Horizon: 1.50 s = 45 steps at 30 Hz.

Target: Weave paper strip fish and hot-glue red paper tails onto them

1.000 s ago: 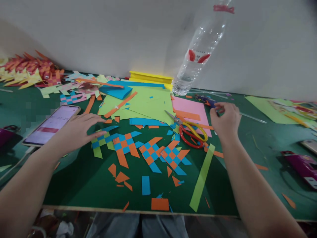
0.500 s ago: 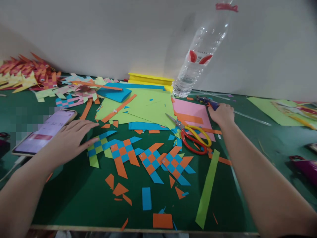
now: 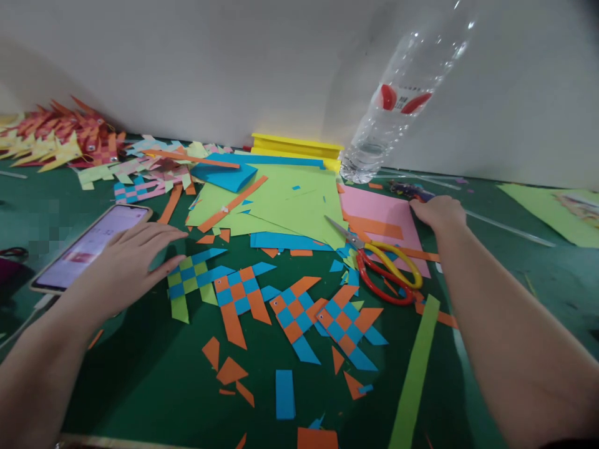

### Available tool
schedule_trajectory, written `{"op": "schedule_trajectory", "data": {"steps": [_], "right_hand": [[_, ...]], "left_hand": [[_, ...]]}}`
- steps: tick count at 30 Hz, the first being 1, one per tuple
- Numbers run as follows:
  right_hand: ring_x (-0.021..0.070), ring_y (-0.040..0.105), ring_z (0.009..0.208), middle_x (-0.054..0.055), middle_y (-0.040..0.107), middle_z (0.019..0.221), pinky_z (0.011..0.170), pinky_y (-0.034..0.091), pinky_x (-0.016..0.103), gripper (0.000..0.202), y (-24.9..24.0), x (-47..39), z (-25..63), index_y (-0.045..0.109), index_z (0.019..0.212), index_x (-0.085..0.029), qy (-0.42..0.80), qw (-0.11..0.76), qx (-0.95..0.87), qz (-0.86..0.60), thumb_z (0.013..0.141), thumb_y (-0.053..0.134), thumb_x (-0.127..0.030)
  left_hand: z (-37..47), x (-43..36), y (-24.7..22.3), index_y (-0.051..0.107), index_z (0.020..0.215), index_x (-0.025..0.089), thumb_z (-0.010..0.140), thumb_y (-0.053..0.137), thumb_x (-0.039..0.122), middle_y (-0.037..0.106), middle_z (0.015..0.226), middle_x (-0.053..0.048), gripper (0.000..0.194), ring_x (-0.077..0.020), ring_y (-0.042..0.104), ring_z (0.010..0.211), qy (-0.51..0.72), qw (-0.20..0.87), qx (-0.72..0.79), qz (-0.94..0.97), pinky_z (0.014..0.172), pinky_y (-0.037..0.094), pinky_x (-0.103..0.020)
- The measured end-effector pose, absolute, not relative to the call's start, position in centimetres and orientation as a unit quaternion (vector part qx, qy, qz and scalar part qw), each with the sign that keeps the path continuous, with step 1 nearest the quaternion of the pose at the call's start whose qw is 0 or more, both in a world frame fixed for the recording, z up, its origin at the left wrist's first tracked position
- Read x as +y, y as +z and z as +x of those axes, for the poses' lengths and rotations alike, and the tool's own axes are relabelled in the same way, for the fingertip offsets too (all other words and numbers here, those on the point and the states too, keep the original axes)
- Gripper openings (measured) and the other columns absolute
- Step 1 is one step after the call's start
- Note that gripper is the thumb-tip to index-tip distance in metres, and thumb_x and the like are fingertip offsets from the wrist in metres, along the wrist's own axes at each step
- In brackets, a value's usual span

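Note:
My left hand [image 3: 133, 259] is open, palm down, fingers stretched out between a lit phone [image 3: 93, 240] and a blue-and-green woven paper fish [image 3: 191, 277], with the thumb at the fish's edge. At the back right, my right hand [image 3: 440, 215] closes on the near end of a slim, dark purple patterned item [image 3: 407, 189]; its exact kind is unclear and the fingertips are partly hidden. Several orange-and-blue woven paper fish [image 3: 292, 312] lie mid-table. Beside them rest scissors [image 3: 390, 262] with red and yellow handles, blades apart, partly on pink paper [image 3: 374, 209].
A clear plastic bottle [image 3: 397, 103] leans against the wall behind a stack of green paper sheets [image 3: 281, 199]. Red and yellow paper fish [image 3: 60, 137] are piled far left. A green strip [image 3: 416, 374], paper scraps [image 3: 231, 371] and a blue piece [image 3: 285, 394] lie near the front.
The view has shifted slightly, so most of the table's things appear farther right. My right hand stays at the purple item, and my left hand remains beside the phone.

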State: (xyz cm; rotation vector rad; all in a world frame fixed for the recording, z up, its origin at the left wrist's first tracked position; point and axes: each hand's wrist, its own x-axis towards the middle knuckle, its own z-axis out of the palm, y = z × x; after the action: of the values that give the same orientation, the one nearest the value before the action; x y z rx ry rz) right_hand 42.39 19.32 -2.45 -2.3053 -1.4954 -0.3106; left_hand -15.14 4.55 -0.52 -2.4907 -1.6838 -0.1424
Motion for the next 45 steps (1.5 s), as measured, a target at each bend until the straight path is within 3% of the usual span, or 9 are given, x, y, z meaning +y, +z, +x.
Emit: {"op": "schedule_trajectory", "data": {"steps": [3,6,10,16,20,25,31,37,45], "right_hand": [[0.0225,0.06,0.101,0.014,0.06,0.116,0.085,0.05,0.041,0.036,-1.4,18.9,42.0,0.058,0.115,-0.012,-0.066,0.137,-0.454,-0.878,0.088,0.059,-0.036],[0.0342,0.056,0.103,0.034,0.056,0.11,0.078,0.04,0.045,0.047,0.0,17.7,40.8,0.057,0.113,0.005,-0.06,0.137,-0.43,-0.89,0.083,0.062,-0.031],[0.0395,0.052,0.108,0.041,0.052,0.113,0.08,0.033,0.047,0.065,1.4,15.0,38.6,0.041,0.126,0.013,-0.09,0.173,-0.416,-0.888,0.079,0.064,-0.026],[0.0372,0.05,0.117,0.032,0.05,0.126,0.089,0.037,0.043,0.063,2.7,11.1,34.4,0.039,0.132,0.001,-0.11,0.218,-0.507,-0.826,0.081,0.063,-0.028],[0.0332,0.048,0.121,0.026,0.051,0.128,0.098,0.037,0.042,0.058,3.1,9.5,30.5,0.039,0.132,-0.006,-0.113,0.231,-0.597,-0.76,0.084,0.058,-0.032],[0.0362,0.051,0.119,0.025,0.052,0.126,0.096,0.042,0.053,0.056,2.2,8.4,24.9,0.041,0.13,-0.007,-0.075,0.268,-0.733,-0.621,0.086,0.054,-0.038],[0.033,0.056,0.112,0.02,0.058,0.116,0.093,0.047,0.053,0.046,0.1,7.7,19.7,0.041,0.131,-0.01,-0.059,0.251,-0.835,-0.487,0.092,0.046,-0.033],[0.0328,0.057,0.11,0.022,0.058,0.118,0.091,0.049,0.051,0.045,-0.8,7.5,18.9,0.042,0.129,-0.007,-0.086,0.247,-0.843,-0.47,0.094,0.044,-0.035],[0.0313,0.06,0.105,0.022,0.061,0.115,0.085,0.052,0.047,0.045,-1.0,6.8,19.3,0.044,0.128,-0.006,-0.124,0.26,-0.843,-0.455,0.095,0.043,-0.036]], "left_hand": [[-14.8,4.4,0.0,0.058,0.112,0.023,0.095,0.037,0.04,0.065,0.117,-0.006,0.032,-0.0252,0.054,0.116,-0.077,0.059,-0.561,-0.822,0.098,0.038,-0.039],[-14.4,4.0,0.7,0.062,0.104,0.025,0.094,0.038,0.039,0.07,0.106,-0.002,0.03,-0.0231,0.062,0.1,-0.099,0.08,-0.622,-0.772,0.087,0.043,-0.032],[-14.2,3.7,1.6,0.064,0.103,0.024,0.091,0.044,0.039,0.072,0.097,-0.001,0.027,-0.0204,0.066,0.087,-0.12,0.049,-0.7,-0.702,0.071,0.044,-0.026],[-14.5,3.5,2.1,0.066,0.097,0.024,0.088,0.052,0.042,0.073,0.092,0.002,0.024,-0.0171,0.064,0.074,-0.136,0.054,-0.717,-0.681,0.059,0.037,-0.023],[-14.6,3.4,2.1,0.065,0.101,0.022,0.09,0.047,0.045,0.073,0.091,0.0,0.031,-0.0176,0.064,0.076,-0.143,0.053,-0.719,-0.678,0.062,0.038,-0.023],[-14.8,4.2,0.8,0.067,0.1,0.023,0.086,0.048,0.046,0.071,0.085,-0.001,0.034,-0.0185,0.064,0.077,-0.133,0.02,-0.747,-0.652,0.063,0.038,-0.024],[-14.9,4.8,0.1,0.067,0.102,0.022,0.085,0.046,0.051,0.071,0.084,-0.004,0.04,-0.0217,0.062,0.076,-0.096,-0.004,-0.743,-0.662,0.059,0.032,-0.026],[-14.5,4.5,0.7,0.066,0.095,0.024,0.085,0.04,0.061,0.07,0.067,0.001,0.046,-0.0216,0.064,0.072,-0.074,-0.061,-0.745,-0.66,0.058,0.034,-0.026],[-14.1,4.6,0.4,0.062,0.076,0.023,0.085,0.038,0.059,0.069,0.064,0.002,0.044,-0.0196,0.061,0.063,-0.059,-0.084,-0.72,-0.687,0.057,0.034,-0.027]]}}
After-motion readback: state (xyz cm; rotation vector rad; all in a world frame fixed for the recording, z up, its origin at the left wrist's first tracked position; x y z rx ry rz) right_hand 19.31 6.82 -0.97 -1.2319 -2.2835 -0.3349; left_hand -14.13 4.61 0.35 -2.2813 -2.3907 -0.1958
